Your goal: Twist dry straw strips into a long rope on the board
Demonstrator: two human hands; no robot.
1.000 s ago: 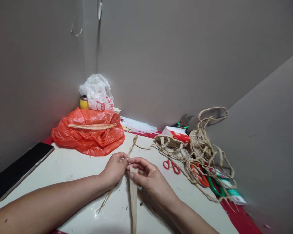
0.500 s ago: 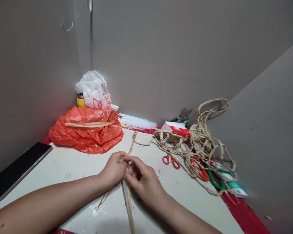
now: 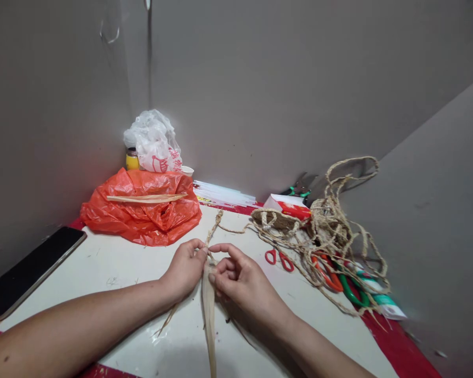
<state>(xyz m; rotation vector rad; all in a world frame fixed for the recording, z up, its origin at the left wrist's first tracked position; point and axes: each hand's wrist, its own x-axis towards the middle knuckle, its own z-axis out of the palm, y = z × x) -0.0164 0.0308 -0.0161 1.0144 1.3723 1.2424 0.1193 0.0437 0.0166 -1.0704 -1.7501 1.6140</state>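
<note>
A thin braided straw cord [image 3: 216,221] runs toward me on the white board and ends between my hands. My left hand [image 3: 185,269] pinches its near end between thumb and fingers. My right hand [image 3: 242,281] sits close on the other side, its thumb and bent fingers closed on a strand while its index finger reaches across to the braid. A wide, pale straw strip [image 3: 208,320] hangs from the braid toward the board's near edge. Thin loose fibres [image 3: 167,317] stick out below my left hand. The exact pinch points are partly covered by the fingers.
A red plastic bag [image 3: 142,223] bears another straw strip [image 3: 145,198]. On the right lie tangled braided cord [image 3: 335,226], red scissor handles [image 3: 279,259] and orange handles [image 3: 327,273]. A phone [image 3: 31,270] lies left. Grey walls [image 3: 240,94] stand behind.
My right hand has shifted slightly right, its index finger now more extended toward the braid. The wide strip shows more of its upper part. The whole view has moved a little.
</note>
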